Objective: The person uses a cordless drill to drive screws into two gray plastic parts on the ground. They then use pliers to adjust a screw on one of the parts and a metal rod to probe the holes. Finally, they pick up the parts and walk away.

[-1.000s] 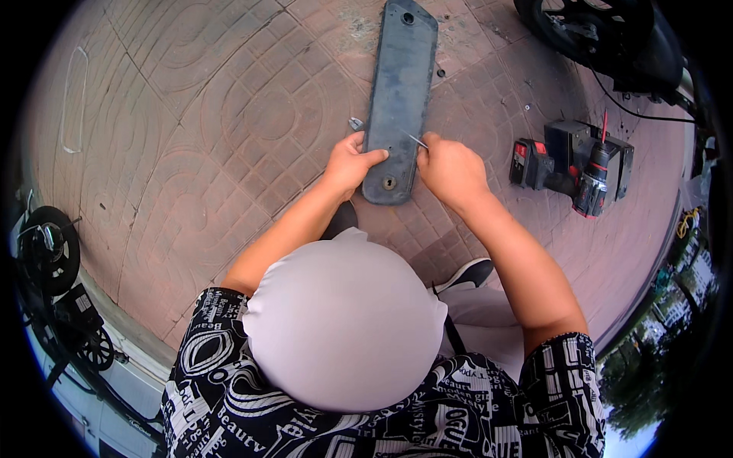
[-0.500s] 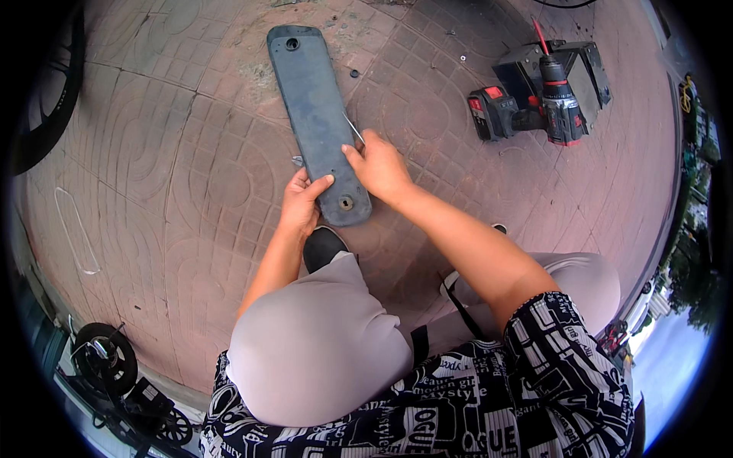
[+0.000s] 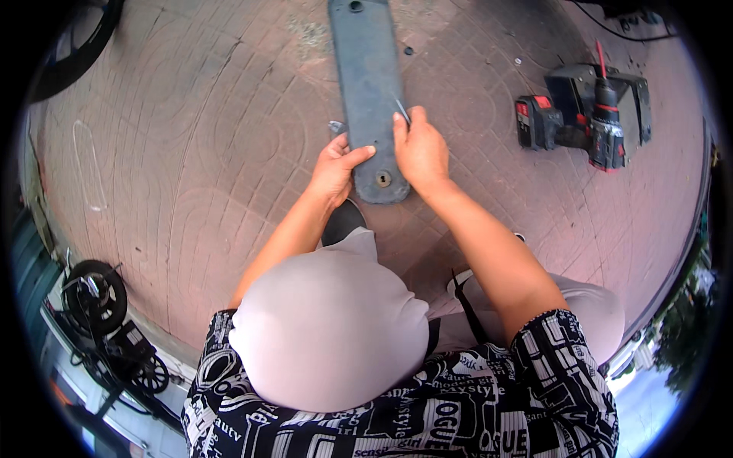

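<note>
A long dark grey plastic case (image 3: 368, 84) with rounded ends lies in front of me, pointing away. A round brass-coloured keyhole lock (image 3: 382, 179) sits at its near end, and a dark round hole (image 3: 356, 7) at its far end. My left hand (image 3: 334, 172) is closed on the near left edge, thumb on top, fingers partly hidden below. In my right hand (image 3: 424, 153) is a thin metal tool (image 3: 402, 108), its tip against the case's right edge; its kind is hidden by my fingers. A small silvery piece (image 3: 337, 126) shows beside the left edge.
On the right, a cordless drill (image 3: 605, 126) with a red bit rests against dark boxes (image 3: 573, 88). A black round plug (image 3: 408, 51) and a small nut (image 3: 518, 61) lie on the paving. At left are a wire loop (image 3: 90, 164), a wheel (image 3: 76, 65) and a parked motorbike (image 3: 95, 298).
The whole view has shifted, so the case, drill and surroundings sit farther right. Both hands keep their grips, and the tool remains at the case's right edge.
</note>
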A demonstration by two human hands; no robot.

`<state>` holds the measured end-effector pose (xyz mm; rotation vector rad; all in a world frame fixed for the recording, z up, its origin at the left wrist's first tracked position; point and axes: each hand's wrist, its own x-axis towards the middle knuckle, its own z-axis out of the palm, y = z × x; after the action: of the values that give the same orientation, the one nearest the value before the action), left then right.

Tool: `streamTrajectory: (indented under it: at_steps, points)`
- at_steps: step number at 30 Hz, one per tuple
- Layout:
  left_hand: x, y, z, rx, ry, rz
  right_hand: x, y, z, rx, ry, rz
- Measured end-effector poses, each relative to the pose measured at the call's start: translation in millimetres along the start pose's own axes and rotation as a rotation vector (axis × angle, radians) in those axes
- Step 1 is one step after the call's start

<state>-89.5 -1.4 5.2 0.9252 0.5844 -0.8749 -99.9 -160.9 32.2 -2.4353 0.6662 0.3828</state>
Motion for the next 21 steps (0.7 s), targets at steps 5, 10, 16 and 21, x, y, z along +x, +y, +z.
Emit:
streamTrajectory:
  at_steps: [5, 10, 16, 21]
  points:
    - [-2.1, 3.5, -2.6, -0.009, 0.004, -0.002, -0.8, -2.1, 2.4, -0.009, -0.04, 0.018]
    - [-0.3, 0.7, -5.0, 0.02, -0.007, 0.029, 2.5, 5.0, 5.3, 0.01, -0.036, -0.068]
    - [0.2, 2.5, -5.5, 0.043, -0.014, 0.005, 4.4, 6.2, 4.1, 0.029, -0.035, -0.131]
    - [1.6, 1.4, -5.8, 0.034, -0.025, 0.026, 5.0, 6.4, 5.0, 0.021, -0.018, -0.138]
